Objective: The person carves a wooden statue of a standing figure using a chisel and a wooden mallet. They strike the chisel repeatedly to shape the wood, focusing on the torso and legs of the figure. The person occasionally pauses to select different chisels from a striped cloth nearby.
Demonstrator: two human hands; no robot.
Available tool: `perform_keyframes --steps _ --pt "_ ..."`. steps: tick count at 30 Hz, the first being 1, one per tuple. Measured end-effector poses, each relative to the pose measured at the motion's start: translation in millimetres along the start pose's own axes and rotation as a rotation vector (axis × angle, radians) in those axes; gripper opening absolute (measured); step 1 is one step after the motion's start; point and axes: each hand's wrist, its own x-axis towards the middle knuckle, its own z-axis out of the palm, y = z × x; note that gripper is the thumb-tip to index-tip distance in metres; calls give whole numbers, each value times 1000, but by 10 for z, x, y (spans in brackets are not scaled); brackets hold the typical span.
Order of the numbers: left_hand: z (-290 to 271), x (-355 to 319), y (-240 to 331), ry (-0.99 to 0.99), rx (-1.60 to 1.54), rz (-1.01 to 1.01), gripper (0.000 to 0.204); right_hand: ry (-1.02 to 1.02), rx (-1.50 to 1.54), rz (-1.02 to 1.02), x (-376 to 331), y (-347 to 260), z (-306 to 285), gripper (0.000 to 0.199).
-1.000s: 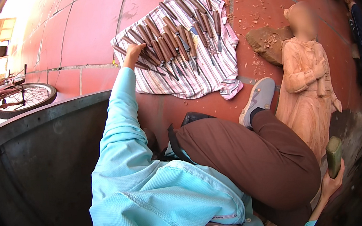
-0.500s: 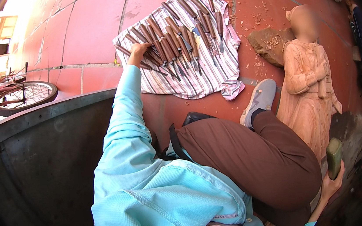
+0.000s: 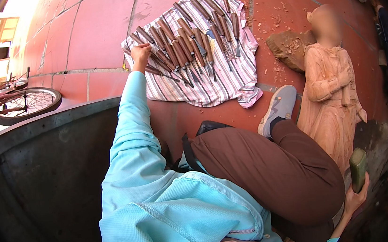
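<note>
My left hand (image 3: 140,54) is closed at the left end of a spread of wood-handled carving chisels (image 3: 181,51). Its fingers are bent together, and what they hold, if anything, is hidden. The chisels lie in rough rows on a striped shirt (image 3: 219,87) spread over the floor, most with their metal blades toward me. Low on the right, my right hand (image 3: 357,197) grips a long green block (image 3: 358,170) with worn edges, held upright. Just beyond the block lies a carved wooden figure (image 3: 325,88) in a long robe, its arms folded over its chest.
A rough brown block (image 3: 288,49) with wood shavings stands beside the figure's head. More shavings dot the red tiled floor (image 3: 99,29). My shoe (image 3: 278,110) rests between shirt and figure. A dark metal panel (image 3: 54,183) fills the left, with a bicycle wheel (image 3: 27,104) beyond.
My left hand has drawn slightly left and its outstretched finger has curled in. The right hand and the green block have stayed in place.
</note>
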Motion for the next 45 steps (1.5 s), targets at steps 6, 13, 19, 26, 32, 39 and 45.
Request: perform_keyframes --steps 6,13,19,26,32,39,45 --pt "-203 16 64 -36 -71 -5 28 2 11 0 13 -18 -3 50" --pt "-172 -11 75 -61 -140 2 24 -8 2 -23 15 -10 -5 51" --pt "-116 -169 -79 3 217 240 32 0 4 -19 19 -23 -2 51" --pt "220 -1010 -352 -67 324 200 45 -2 26 3 26 -35 10 52" --pt "253 -1121 -156 -39 460 190 53 1 30 8 38 -129 7 52" --pt "304 -1044 -56 -27 268 -85 54 26 -8 11 -8 -84 -7 50" --pt "331 -1017 -161 -111 147 -39 28 11 25 -2 17 -55 13 51"
